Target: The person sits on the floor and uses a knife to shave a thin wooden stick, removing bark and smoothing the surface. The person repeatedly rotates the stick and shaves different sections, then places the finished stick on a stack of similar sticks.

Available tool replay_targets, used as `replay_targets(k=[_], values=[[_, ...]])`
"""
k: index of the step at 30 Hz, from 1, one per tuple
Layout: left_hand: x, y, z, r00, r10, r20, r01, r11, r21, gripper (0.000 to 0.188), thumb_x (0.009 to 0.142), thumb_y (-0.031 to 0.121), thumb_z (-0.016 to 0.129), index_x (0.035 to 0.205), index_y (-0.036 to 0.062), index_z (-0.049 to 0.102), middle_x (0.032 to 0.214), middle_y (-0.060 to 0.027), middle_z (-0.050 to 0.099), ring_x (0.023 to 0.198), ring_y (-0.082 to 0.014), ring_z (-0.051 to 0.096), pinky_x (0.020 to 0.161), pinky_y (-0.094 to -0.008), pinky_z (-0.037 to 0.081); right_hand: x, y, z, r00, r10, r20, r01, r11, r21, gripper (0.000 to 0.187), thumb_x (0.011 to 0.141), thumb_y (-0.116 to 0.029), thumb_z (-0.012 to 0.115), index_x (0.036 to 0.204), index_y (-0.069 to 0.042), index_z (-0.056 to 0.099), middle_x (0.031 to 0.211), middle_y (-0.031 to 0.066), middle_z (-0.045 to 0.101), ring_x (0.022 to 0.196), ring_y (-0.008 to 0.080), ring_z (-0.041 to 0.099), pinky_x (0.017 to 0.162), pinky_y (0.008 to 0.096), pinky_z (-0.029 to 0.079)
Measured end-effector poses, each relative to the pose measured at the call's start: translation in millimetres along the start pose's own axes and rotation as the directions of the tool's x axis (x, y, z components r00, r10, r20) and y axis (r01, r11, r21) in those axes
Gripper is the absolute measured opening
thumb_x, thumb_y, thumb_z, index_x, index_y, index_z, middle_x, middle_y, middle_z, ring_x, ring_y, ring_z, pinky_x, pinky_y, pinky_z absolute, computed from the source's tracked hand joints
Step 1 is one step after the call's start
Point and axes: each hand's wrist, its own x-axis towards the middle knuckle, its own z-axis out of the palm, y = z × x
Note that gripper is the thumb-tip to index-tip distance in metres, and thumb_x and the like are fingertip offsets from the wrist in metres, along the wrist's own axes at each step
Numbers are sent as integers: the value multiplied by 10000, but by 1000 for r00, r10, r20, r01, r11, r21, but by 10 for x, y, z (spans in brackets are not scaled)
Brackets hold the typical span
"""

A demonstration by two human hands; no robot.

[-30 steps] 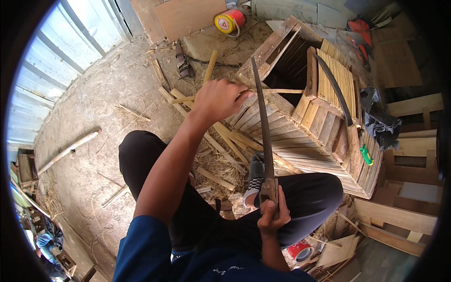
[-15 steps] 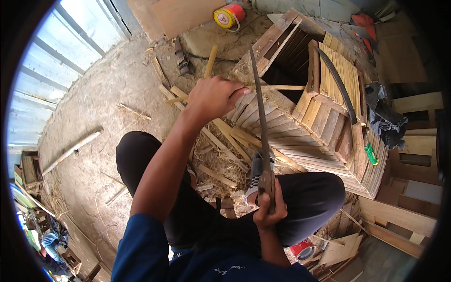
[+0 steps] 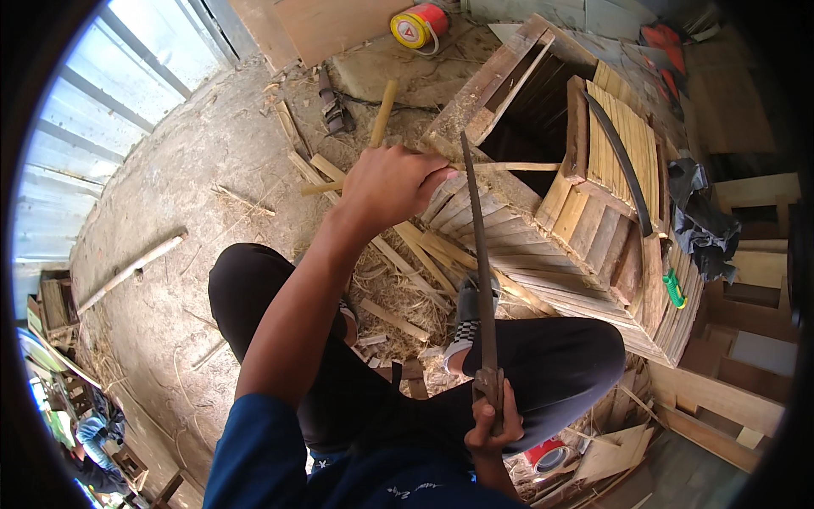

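My left hand (image 3: 397, 185) is closed around a thin wooden strip (image 3: 513, 167), whose free end reaches right over the opening of a slatted wooden structure (image 3: 543, 254). My right hand (image 3: 494, 424), low in front of my right thigh, grips the wooden handle of a handsaw (image 3: 480, 263). Its long, narrow, dark blade points away from me, seen almost edge-on, so the teeth do not show. The blade crosses the strip just right of my left fingers; contact there is hard to make out.
A curved dark blade (image 3: 617, 153) with a wooden handle and a green-handled tool (image 3: 674, 288) rest on the structure. Wooden sticks (image 3: 415, 254) and shavings litter the ground by my feet. A red-and-yellow bucket (image 3: 419, 28) stands at the back; a red can (image 3: 549, 455) lies near my right leg.
My right hand has drawn the handsaw back toward me, and its tip has come nearer. My left hand stays in nearly the same place with the strip.
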Motion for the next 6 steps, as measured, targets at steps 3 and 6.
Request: replay_targets(k=[3, 6], values=[[-36, 3, 18, 1000, 2, 0, -2, 1000, 2, 248, 996, 385, 634, 966, 163, 739, 768, -134, 702, 734, -388, 673, 637, -483, 521, 217, 130, 146, 998, -56, 23, 58, 989, -139, 533, 974, -275, 587, 1307, 141, 603, 709, 101, 677, 554, 120, 621, 523, 254, 495], [9, 12, -28, 1000, -16, 1, 16, 1000, -4, 251, 999, 388, 628, 972, 165, 739, 777, -134, 706, 744, -387, 675, 643, -487, 523, 379, 131, 249, 999, -30, 38, 34, 991, -128, 567, 977, -314, 598, 1339, 123, 592, 680, 89, 681, 529, 103, 600, 523, 239, 491]])
